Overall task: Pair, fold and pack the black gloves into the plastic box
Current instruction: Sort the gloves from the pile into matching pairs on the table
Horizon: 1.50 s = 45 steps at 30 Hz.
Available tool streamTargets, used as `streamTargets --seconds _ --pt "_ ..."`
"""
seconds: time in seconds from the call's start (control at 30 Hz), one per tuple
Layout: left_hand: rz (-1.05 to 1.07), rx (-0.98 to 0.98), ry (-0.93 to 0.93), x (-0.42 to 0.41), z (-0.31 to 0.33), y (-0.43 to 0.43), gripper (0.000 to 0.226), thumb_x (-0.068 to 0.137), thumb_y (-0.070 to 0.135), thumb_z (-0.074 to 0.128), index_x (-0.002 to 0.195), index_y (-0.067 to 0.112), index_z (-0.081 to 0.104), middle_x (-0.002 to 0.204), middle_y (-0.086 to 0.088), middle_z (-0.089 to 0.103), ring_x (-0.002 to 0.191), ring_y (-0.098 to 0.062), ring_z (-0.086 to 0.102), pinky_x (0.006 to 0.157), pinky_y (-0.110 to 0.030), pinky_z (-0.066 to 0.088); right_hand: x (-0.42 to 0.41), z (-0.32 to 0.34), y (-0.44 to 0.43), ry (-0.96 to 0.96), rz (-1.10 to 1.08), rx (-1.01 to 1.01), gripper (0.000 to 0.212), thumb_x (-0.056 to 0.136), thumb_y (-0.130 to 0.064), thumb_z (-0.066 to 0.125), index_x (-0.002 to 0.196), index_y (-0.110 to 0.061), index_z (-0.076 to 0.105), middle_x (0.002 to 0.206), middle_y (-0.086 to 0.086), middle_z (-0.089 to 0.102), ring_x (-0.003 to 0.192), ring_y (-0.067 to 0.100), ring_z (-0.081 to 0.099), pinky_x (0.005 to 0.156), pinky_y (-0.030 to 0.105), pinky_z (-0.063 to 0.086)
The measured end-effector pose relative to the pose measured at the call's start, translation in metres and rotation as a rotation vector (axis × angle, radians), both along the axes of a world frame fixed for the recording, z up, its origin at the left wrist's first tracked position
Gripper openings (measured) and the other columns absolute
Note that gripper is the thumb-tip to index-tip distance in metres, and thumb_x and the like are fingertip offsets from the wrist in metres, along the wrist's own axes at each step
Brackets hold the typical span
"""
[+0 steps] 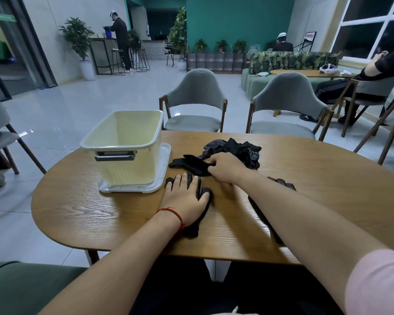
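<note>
Pressing down at worktop [96,214] centre: left hand [187,197] lies palm-down on a dotted black glove [193,229]. Fingers [182,181] wide, straight, gripping nothing. Glove fingertips stick out past them toward 12 o'clock; the cuff trails toward 6 under the wrist. Red string bracelet [176,213] on that wrist.

Right hand [225,165] sits just past the left, at its 1 o'clock. Fingers narrow and curled, pinching the near edge of a plain black glove [190,167]. That glove lies flat on the wood, its fingers pointing 9 o'clock toward the box.

Glove pile [239,147]: crumpled heap, dotted and plain mixed, at 12 o'clock of the right hand and touching it. Count unclear.

One more dotted glove [282,184] at 3 o'clock of the left hand, mostly hidden under the right forearm.

Plastic box [132,171]: cream, top open, at 10 o'clock of the left hand, near it but not touching. It stands upright on a white lid [165,160]. Every glove in view is on the worktop, outside the box.

Two grey chairs [196,96] beyond the far edge, at 12 o'clock.
</note>
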<state>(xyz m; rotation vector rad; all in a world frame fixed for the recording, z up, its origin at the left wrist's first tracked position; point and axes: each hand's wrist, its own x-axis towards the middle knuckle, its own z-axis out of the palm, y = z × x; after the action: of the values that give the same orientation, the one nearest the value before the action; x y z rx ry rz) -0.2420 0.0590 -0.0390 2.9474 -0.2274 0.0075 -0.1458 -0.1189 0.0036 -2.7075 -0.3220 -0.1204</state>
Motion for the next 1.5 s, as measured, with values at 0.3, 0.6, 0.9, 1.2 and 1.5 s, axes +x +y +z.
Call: streamTargets --seconds 0.3,0.6,0.9,1.2,1.5 --pt "-0.008 0.025 0.025 -0.002 0.003 0.001 0.079 0.102 0.072 0.014 0.168 0.031 0.007 0.177 -0.005 0.000 0.163 -0.023 -0.006 0.131 -0.047 -0.001 -0.001 0.087 -0.018 -0.188 -0.215 0.572 0.019 0.100 -0.022 0.050 0.112 -0.019 0.065 0.101 -0.001 0.068 0.091 0.019 0.061 0.069 0.030 0.043" --pt "-0.030 0.095 0.073 0.001 0.010 -0.001 0.077 0.103 0.069 0.014 0.169 0.029 0.003 0.177 -0.009 -0.001 0.163 -0.027 -0.003 0.131 -0.049 0.003 -0.015 0.150 -0.076 -0.081 0.091 0.396 0.013 0.106 -0.022 0.062 0.107 -0.027 0.074 0.097 -0.001 0.076 0.079 0.021 0.069 0.069 0.042 0.063" --pt "-0.208 -0.591 -0.063 -0.014 0.096 -0.078 0.074 0.107 0.058 0.025 0.073 0.022 0.081 0.078 0.005 0.078 0.081 -0.015 0.073 0.090 -0.042 0.056 -0.057 0.173 -0.111 -0.078 0.210 0.023 0.023 0.106 -0.022 0.064 0.111 -0.042 0.076 0.093 -0.029 0.070 0.088 -0.002 0.065 0.076 0.017 0.045" --pt "-0.160 -1.642 0.835 0.019 0.132 -0.148 0.106 0.096 0.084 0.016 0.141 -0.002 0.058 0.134 -0.023 0.068 0.128 -0.035 0.066 0.112 -0.047 0.048 -0.103 0.170 -0.144 -0.259 0.207 0.050 0.024 0.096 -0.020 0.076 0.115 -0.034 0.078 0.102 -0.015 0.078 0.091 0.003 0.073 0.084 0.023 0.057" --pt "0.026 -1.957 0.788 -0.012 0.127 -0.183 0.036 0.097 0.010 0.033 0.078 -0.005 0.059 0.079 -0.023 0.069 0.066 -0.037 0.072 0.080 -0.048 0.062 -0.152 0.071 -0.166 -0.409 0.118 0.363 0.045 0.083 0.010 0.072 0.114 -0.022 0.080 0.108 -0.012 0.079 0.104 0.004 0.074 0.098 0.029 0.060"
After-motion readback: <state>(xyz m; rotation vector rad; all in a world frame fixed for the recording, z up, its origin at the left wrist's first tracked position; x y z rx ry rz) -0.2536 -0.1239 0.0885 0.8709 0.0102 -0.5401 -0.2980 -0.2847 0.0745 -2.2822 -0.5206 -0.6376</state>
